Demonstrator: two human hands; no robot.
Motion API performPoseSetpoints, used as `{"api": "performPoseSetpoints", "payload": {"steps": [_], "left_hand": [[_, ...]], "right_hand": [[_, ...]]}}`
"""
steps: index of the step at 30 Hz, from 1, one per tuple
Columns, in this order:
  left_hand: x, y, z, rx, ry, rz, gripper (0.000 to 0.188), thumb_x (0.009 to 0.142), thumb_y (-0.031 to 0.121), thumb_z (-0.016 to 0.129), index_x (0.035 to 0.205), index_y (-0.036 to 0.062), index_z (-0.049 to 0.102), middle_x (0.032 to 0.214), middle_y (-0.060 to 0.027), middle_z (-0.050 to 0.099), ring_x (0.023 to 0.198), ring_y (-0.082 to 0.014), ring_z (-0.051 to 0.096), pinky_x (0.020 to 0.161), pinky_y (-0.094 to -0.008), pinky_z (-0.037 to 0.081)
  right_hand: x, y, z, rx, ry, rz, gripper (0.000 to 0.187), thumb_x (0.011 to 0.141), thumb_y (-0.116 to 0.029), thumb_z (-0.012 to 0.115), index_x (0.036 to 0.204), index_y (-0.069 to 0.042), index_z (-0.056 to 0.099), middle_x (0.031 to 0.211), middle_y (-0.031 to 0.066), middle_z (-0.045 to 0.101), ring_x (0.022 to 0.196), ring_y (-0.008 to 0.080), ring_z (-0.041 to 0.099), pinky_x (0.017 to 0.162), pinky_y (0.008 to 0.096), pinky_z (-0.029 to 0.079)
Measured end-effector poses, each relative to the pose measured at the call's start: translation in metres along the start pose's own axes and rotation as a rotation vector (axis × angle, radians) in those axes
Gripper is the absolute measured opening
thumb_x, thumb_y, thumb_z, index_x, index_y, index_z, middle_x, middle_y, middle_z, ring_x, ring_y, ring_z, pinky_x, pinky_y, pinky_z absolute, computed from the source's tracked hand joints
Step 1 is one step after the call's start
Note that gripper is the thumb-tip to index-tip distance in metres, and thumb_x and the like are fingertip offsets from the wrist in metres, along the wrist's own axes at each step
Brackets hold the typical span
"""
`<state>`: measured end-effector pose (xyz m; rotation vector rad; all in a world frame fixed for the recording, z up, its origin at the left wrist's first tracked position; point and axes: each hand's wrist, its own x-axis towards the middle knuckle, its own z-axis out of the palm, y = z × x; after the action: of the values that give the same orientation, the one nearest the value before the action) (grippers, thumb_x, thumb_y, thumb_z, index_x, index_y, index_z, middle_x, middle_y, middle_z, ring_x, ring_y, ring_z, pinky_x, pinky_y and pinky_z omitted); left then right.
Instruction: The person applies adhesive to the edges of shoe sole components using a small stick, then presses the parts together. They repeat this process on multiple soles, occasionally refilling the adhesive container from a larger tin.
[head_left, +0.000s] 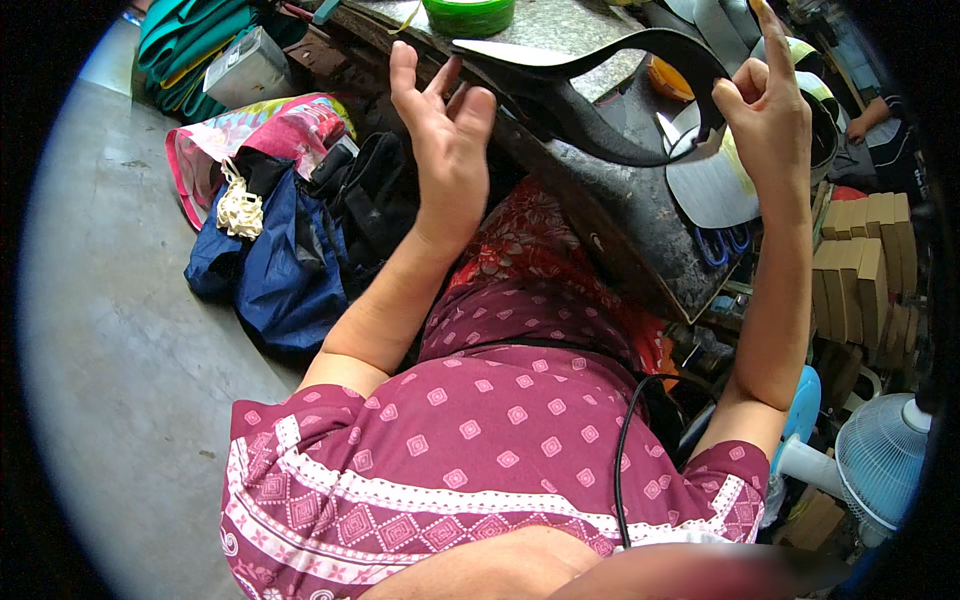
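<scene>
A long black curved sole piece (600, 55) with a pale upper face hangs in front of me, over a worn black metal stand (620, 215). My right hand (770, 110) pinches its right end between thumb and fingers, index finger pointing up. My left hand (440, 125) is raised with the palm facing me and the fingers spread. Its fingertips sit right beside the sole's pointed left tip, and I cannot tell whether they touch it. My lap in a magenta patterned garment (500, 420) lies below.
A green tape roll (468, 12) sits on the grey bench top. White cut sole shapes (710, 185) lie right of the stand. Blue and black bags (280, 260) and a pink bag (270, 130) rest on the grey floor. Stacked tan blocks (865, 260) and a small fan (880, 455) stand at right.
</scene>
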<state>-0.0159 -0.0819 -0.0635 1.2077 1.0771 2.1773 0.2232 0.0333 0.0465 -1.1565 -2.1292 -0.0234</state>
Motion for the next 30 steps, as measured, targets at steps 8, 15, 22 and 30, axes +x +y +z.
{"api": "performPoseSetpoints", "payload": {"steps": [8, 15, 22, 30], "left_hand": [[-0.022, 0.035, 0.035, 0.534, -0.543, 0.474, 0.063, 0.075, 0.057, 0.076, 0.111, 0.0063, 0.068, 0.101, -0.0093, 0.066, 0.104, -0.0305, 0.057, 0.095, -0.0432, 0.039], [-0.013, 0.038, 0.072, 0.480, -0.565, 0.363, 0.044, 0.074, 0.025, 0.083, 0.110, 0.0047, 0.066, 0.087, -0.0089, 0.070, 0.077, -0.0270, 0.067, 0.075, -0.0384, 0.051], [0.019, 0.033, 0.060, -0.052, -0.422, 0.177, 0.032, 0.087, -0.001, 0.071, 0.118, -0.0005, 0.063, 0.108, -0.0075, 0.070, 0.101, -0.0111, 0.065, 0.086, -0.0290, 0.055], [0.028, 0.026, 0.068, -0.378, -0.264, -0.074, 0.036, 0.087, -0.005, 0.065, 0.121, -0.0012, 0.055, 0.110, -0.0098, 0.067, 0.102, -0.0148, 0.065, 0.090, -0.0293, 0.053]], "right_hand": [[-0.004, -0.075, -0.026, -0.061, -0.044, -0.004, 0.076, 0.076, -0.001, 0.056, 0.150, -0.010, 0.042, 0.076, 0.0137, 0.062, 0.084, 0.0228, 0.065, 0.074, 0.0371, 0.053], [-0.008, -0.066, -0.026, 0.125, -0.130, -0.020, 0.072, 0.093, -0.015, 0.062, 0.157, -0.016, 0.030, 0.066, -0.0020, 0.055, 0.059, 0.0044, 0.048, 0.057, 0.0232, 0.046], [-0.032, -0.018, -0.029, 0.451, -0.038, -0.002, 0.073, 0.098, -0.035, 0.062, 0.155, -0.003, 0.027, 0.093, 0.0111, 0.072, 0.082, 0.0135, 0.070, 0.072, 0.0245, 0.055], [-0.049, -0.023, -0.021, 0.625, 0.071, -0.089, 0.082, 0.095, -0.018, 0.067, 0.158, -0.009, 0.016, 0.107, 0.0143, 0.068, 0.089, 0.0134, 0.066, 0.079, 0.0237, 0.053]]}}
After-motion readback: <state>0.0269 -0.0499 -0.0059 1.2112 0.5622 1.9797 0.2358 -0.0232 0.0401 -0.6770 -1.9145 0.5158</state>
